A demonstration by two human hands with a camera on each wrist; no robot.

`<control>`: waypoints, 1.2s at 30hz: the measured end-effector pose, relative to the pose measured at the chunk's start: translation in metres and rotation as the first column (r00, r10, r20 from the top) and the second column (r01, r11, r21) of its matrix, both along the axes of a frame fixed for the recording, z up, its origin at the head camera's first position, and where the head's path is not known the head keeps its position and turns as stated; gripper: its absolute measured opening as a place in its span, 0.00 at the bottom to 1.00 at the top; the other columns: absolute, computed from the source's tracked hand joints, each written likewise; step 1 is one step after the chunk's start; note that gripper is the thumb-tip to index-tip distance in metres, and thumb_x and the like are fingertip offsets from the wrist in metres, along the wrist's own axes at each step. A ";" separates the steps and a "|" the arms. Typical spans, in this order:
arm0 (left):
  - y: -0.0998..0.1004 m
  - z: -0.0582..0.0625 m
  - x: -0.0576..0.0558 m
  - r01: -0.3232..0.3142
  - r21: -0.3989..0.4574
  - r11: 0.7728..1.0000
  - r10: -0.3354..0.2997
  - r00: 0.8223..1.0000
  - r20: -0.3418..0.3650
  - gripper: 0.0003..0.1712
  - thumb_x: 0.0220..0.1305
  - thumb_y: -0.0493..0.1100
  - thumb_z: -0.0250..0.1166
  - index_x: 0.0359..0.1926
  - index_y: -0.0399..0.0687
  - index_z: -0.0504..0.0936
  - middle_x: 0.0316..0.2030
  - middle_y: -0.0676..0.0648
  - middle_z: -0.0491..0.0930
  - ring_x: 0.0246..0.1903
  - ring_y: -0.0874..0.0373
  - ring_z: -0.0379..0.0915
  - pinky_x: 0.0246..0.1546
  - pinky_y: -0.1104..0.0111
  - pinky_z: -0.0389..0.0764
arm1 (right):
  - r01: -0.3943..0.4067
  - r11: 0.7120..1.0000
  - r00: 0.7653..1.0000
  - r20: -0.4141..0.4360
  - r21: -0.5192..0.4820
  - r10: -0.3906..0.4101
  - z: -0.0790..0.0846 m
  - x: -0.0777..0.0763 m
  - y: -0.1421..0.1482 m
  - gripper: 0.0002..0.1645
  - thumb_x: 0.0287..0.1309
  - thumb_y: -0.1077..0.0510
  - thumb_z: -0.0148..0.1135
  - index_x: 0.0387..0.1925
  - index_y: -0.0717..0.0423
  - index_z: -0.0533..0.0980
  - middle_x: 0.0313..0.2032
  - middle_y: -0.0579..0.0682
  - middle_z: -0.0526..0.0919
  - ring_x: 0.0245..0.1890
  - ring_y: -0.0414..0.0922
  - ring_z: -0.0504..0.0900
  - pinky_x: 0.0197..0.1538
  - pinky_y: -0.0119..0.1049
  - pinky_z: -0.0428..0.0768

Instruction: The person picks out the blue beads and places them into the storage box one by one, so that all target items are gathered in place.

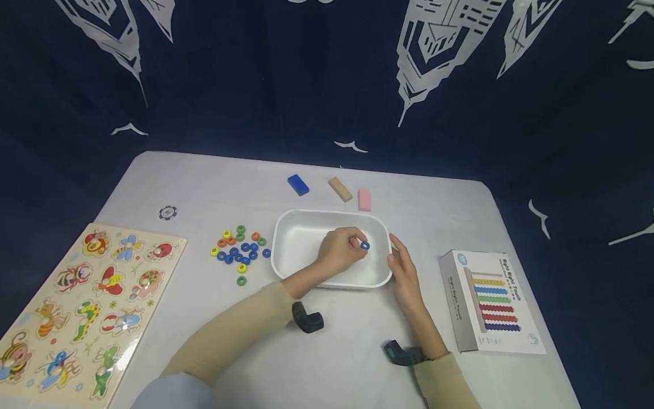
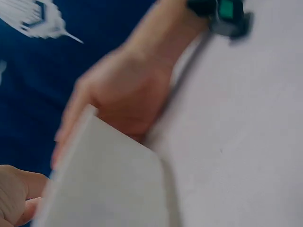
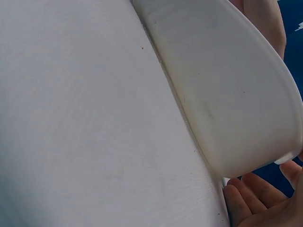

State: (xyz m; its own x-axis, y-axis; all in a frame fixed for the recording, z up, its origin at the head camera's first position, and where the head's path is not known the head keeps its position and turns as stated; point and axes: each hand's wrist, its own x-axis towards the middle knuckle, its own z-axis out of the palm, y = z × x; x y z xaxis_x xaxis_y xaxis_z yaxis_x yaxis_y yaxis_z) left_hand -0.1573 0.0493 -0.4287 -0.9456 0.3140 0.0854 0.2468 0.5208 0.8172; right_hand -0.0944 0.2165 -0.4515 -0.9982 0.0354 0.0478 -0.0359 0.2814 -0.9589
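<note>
In the head view my left hand is over the white tray and pinches a blue bead between thumb and fingertips. My right hand rests against the tray's right end, its fingers fairly straight along the outer wall. The right wrist view has the right hand at the tray's corner, with part of the left hand behind the rim. Left of the tray lie several loose beads in blue, green, yellow and orange. The left wrist view is blurred; its tray wall hides part of both hands.
A blue block, a tan block and a pink block lie behind the tray. An insect puzzle board is at left, near a round chip. A toy box lies at right.
</note>
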 end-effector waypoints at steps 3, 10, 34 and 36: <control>0.019 -0.009 -0.008 0.017 -0.099 0.995 -0.010 0.998 0.066 0.13 0.45 0.43 0.67 0.36 0.50 0.81 0.18 0.56 0.75 0.17 0.66 0.69 0.18 0.76 0.68 | 0.012 1.000 1.000 0.013 0.001 -0.012 0.001 0.000 0.000 0.27 0.65 0.54 0.38 0.65 0.48 0.53 0.61 0.56 0.64 0.61 0.51 0.64 0.59 0.45 0.64; 0.041 -0.018 -0.017 0.051 -0.190 0.981 -0.030 0.993 0.114 0.13 0.45 0.42 0.68 0.36 0.52 0.81 0.20 0.55 0.77 0.19 0.66 0.71 0.20 0.76 0.69 | 0.027 1.000 1.000 0.016 -0.004 -0.027 0.002 0.000 0.003 0.27 0.65 0.54 0.39 0.65 0.47 0.53 0.61 0.56 0.64 0.61 0.52 0.63 0.60 0.47 0.63; -0.124 0.013 0.060 -0.189 0.282 0.941 0.252 0.945 -0.209 0.18 0.44 0.37 0.69 0.41 0.47 0.80 0.29 0.48 0.79 0.30 0.57 0.71 0.28 0.67 0.74 | 0.020 1.000 1.000 0.012 0.008 -0.020 0.001 0.000 -0.001 0.27 0.64 0.54 0.39 0.65 0.45 0.53 0.61 0.53 0.64 0.61 0.50 0.63 0.60 0.46 0.63; -0.152 0.004 0.059 -0.302 0.304 0.904 0.366 0.912 -0.183 0.19 0.44 0.37 0.70 0.41 0.46 0.80 0.29 0.47 0.79 0.31 0.57 0.71 0.28 0.70 0.73 | 0.018 1.000 1.000 0.019 0.015 -0.019 0.002 0.000 -0.001 0.28 0.64 0.53 0.39 0.65 0.45 0.53 0.62 0.53 0.64 0.61 0.50 0.63 0.60 0.46 0.63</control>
